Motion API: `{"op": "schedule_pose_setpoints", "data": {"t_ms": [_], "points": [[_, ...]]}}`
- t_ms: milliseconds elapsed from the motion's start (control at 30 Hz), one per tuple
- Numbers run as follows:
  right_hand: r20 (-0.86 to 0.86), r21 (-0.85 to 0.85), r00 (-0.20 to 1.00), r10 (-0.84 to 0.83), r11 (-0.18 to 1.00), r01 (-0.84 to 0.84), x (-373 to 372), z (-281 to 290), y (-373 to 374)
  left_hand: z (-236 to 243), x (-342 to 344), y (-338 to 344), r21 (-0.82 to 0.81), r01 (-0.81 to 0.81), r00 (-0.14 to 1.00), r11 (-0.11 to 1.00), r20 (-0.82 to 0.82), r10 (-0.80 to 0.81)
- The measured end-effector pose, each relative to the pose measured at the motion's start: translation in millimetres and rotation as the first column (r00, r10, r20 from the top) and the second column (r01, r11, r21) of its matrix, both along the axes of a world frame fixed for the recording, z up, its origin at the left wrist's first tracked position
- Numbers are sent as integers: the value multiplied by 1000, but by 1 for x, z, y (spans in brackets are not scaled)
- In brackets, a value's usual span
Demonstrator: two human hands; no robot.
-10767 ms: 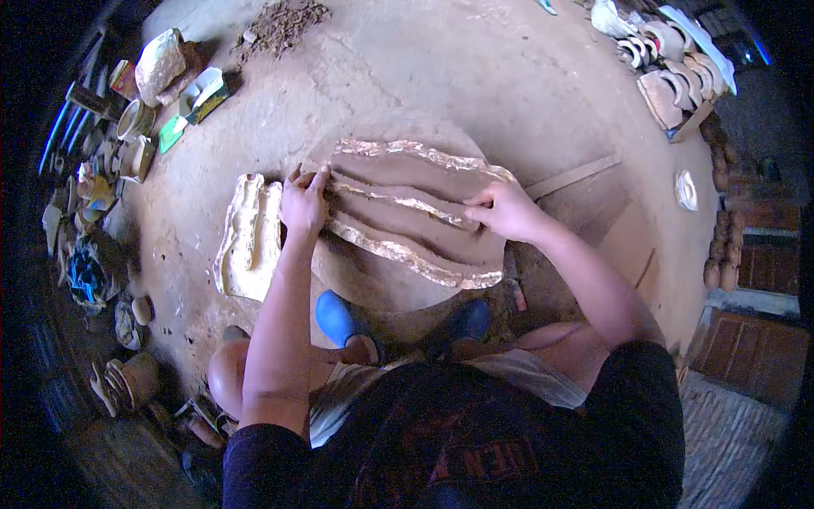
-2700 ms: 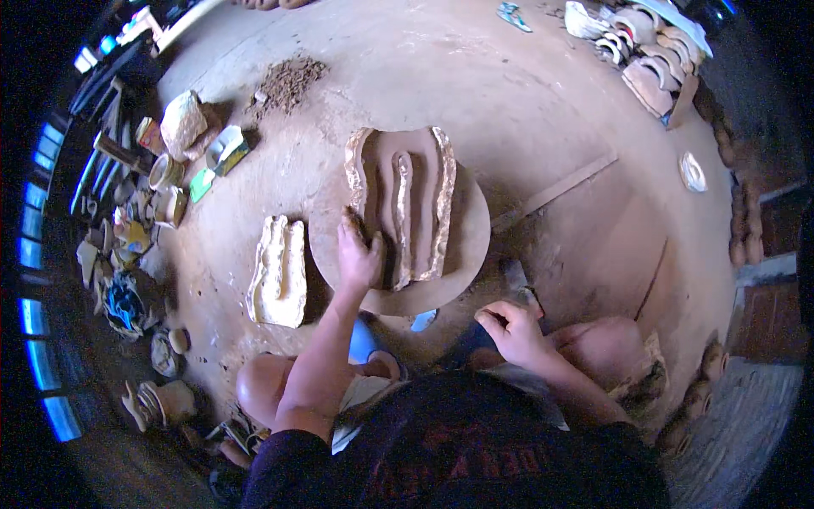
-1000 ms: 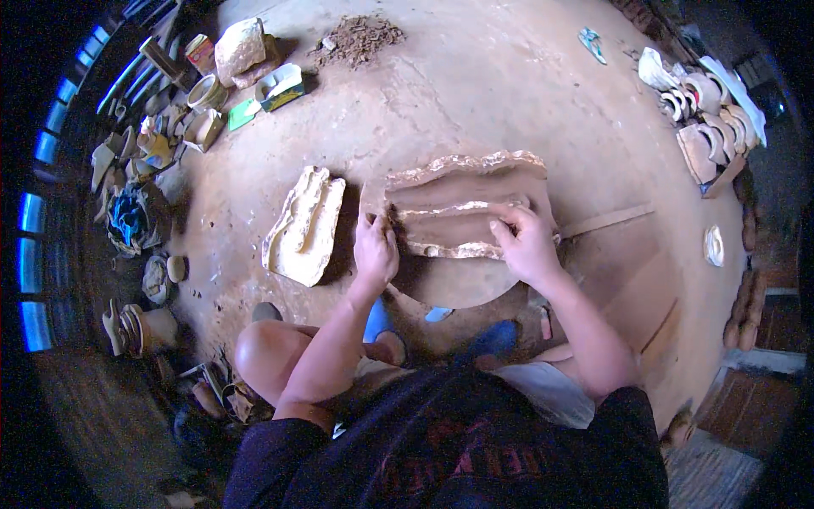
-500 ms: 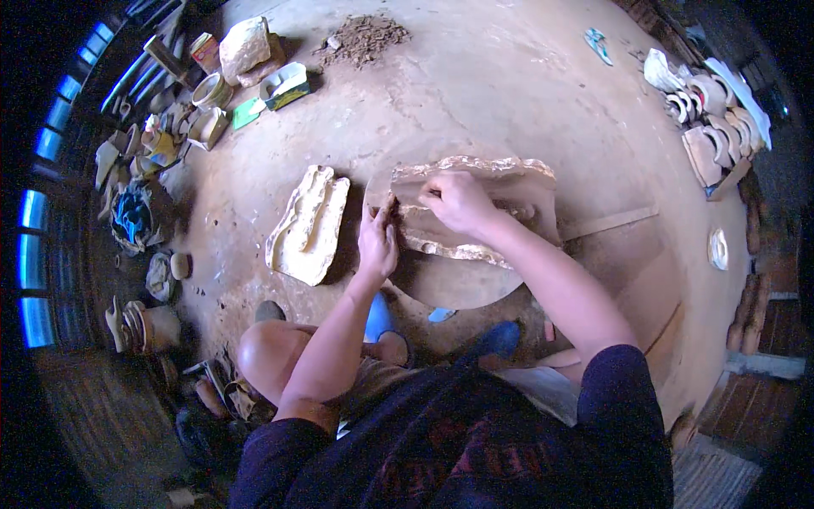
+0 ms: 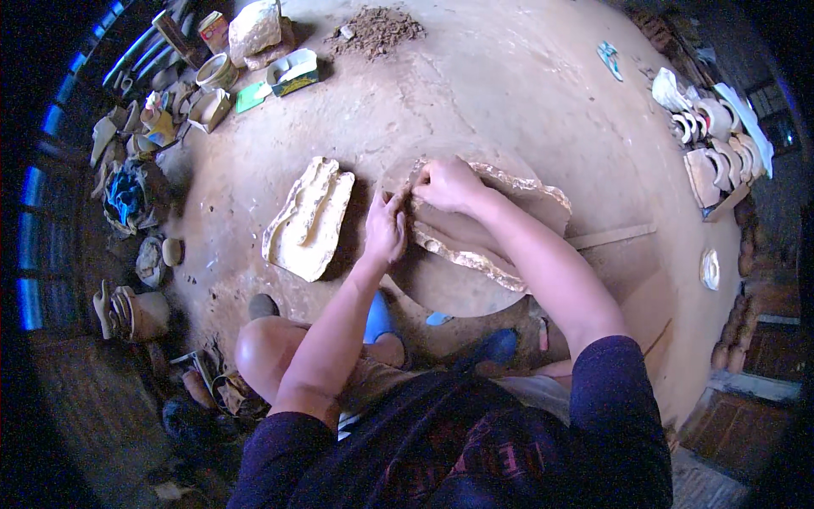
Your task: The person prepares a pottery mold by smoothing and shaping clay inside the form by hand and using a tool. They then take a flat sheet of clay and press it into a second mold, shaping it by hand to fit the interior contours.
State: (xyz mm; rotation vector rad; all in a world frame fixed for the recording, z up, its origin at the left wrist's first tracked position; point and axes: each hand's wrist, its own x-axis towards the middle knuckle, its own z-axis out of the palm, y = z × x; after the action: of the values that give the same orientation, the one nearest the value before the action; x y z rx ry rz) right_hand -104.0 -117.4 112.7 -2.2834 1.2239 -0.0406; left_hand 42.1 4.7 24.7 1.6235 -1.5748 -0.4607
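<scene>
A long plaster mould half [image 5: 465, 257], with a pale ragged rim and brown clay lining its hollow, lies aslant on a round board [image 5: 449, 297] in front of me. My left hand [image 5: 386, 229] is closed at the mould's left end, with a lump of brown clay [image 5: 398, 202] at its fingertips. Bent over the far left rim, my right hand [image 5: 449, 184] has its fingers curled together against the clay; what is between them is hidden. A second, cream-coloured mould half [image 5: 311, 219] rests on the floor to the left, its hollow facing up.
A flat wooden strip [image 5: 615, 237] lies right of the board. Crumbled clay [image 5: 377, 32] is heaped on the far floor. Boxes, pots and mould pieces crowd the left, beside a green-sided carton [image 5: 293, 75]. Curved mould pieces [image 5: 721, 157] are stacked at the right.
The mould half has turned clockwise, its right end swinging nearer to me. My right hand has shifted slightly left and now works at the mould's left end.
</scene>
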Motion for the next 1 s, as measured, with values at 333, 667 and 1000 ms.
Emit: {"op": "schedule_pose_setpoints", "data": {"t_ms": [333,667,1000], "points": [[-111,-7,994,11,1000,-11,-23,12,7,2,8,-8,59,43,998,997,-56,-40],[-175,142,982,-67,985,93,-31,16,-9,12,7,-17,85,56,998,995,-41,-52],[-366,-44,918,149,983,-177,-59,23,-11,8,7,-19,34,65,998,997,-21,-64]]}}
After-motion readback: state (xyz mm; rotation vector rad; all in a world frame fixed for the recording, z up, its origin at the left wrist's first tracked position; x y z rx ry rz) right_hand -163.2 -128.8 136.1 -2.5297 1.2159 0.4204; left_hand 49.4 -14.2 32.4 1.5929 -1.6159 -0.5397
